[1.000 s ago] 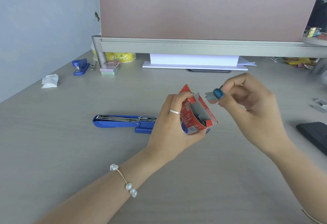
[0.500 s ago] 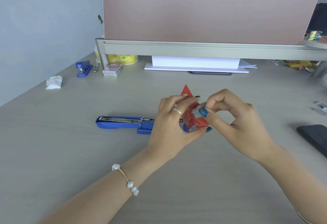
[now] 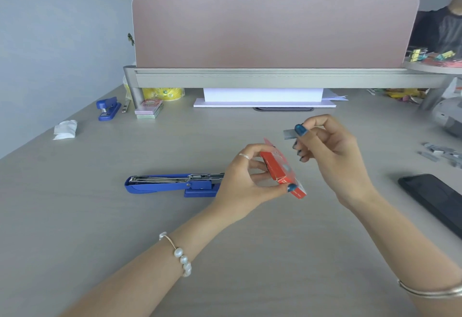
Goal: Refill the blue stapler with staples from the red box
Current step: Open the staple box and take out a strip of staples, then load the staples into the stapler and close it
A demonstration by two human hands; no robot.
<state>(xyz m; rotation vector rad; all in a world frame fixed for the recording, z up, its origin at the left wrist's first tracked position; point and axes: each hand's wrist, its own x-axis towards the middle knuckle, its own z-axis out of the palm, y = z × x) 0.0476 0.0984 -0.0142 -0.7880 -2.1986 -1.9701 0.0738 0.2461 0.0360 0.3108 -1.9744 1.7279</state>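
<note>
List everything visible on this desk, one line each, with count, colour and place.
open stapler: 1, blue, desk centre-left
staple box: 1, red, in left hand
staple strip: 1, grey, in right hand
small stapler: 1, blue, far left
crumpled tissue: 1, white, left edge
note pads: 1 stack, pink-green, by shelf leg
loose staples: several, grey, right edge
phone: 1, black, right
partition: 1, pink, back
left hand; right hand: 2, above desk

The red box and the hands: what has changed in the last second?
The right hand dipped into the red box, then lifted up and right, pinching a staple strip. The left hand tilted the box, its opening now turned away. The blue stapler stayed open on the desk.
</note>
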